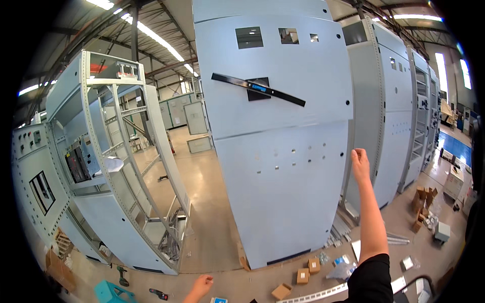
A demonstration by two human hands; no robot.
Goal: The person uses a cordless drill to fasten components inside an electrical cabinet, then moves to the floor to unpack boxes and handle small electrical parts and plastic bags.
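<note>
You are reaching for the grey cabinet door's edge.
Your right hand (360, 162) is touching the door (275, 131) at its right edge, fingers curled; your left hand (202, 286) is hanging low, loosely open, holding nothing.

Tall pale grey cabinet door (275, 141), upright, swung open, cutouts up top, small holes mid-panel, black level (257, 89) stuck slanted across it; right hand (359, 164) at its right edge.
</note>
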